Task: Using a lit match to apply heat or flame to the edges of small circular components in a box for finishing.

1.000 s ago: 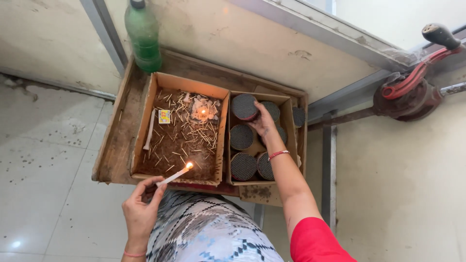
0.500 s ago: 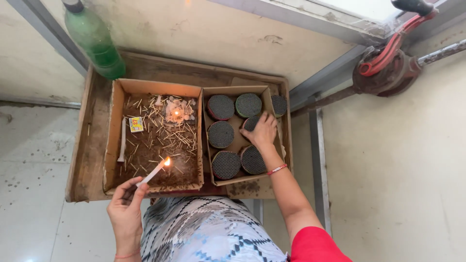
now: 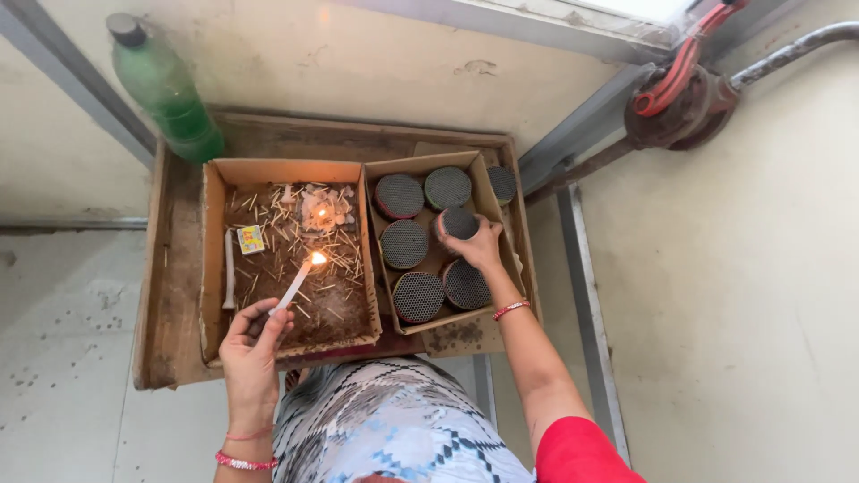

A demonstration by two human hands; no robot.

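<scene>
The left hand (image 3: 253,344) is closed on a thin white candle (image 3: 291,288). The candle is lit, and its little flame (image 3: 318,258) points toward 1 o'clock. It hangs over the left cardboard box (image 3: 213,259), which is full of used matchsticks (image 3: 304,295) and brown dust. A small matchbox (image 3: 250,239) lies at 9 o'clock in that box, with a white stick (image 3: 229,268) just beside it. A second small fire (image 3: 322,213) burns at 12 o'clock in the same box.

The right hand (image 3: 479,249) is closed on a round dark bundle (image 3: 458,224) with a dotted top. It sits in the middle of the right cardboard box (image 3: 488,192). More round bundles (image 3: 403,243) like it stand all around, close together.

Both boxes sit in a wooden tray (image 3: 170,295). A green bottle (image 3: 170,94) stands at 11 o'clock, touching the tray's far corner.

I think the careful way here is to keep the candle tipped up so the flame stays away from the fingers and from the box wall. Lift the bundle straight up, so it does not knock its neighbors. Bring it slowly to the flame, over the box with the matchsticks, so bits fall there.
</scene>
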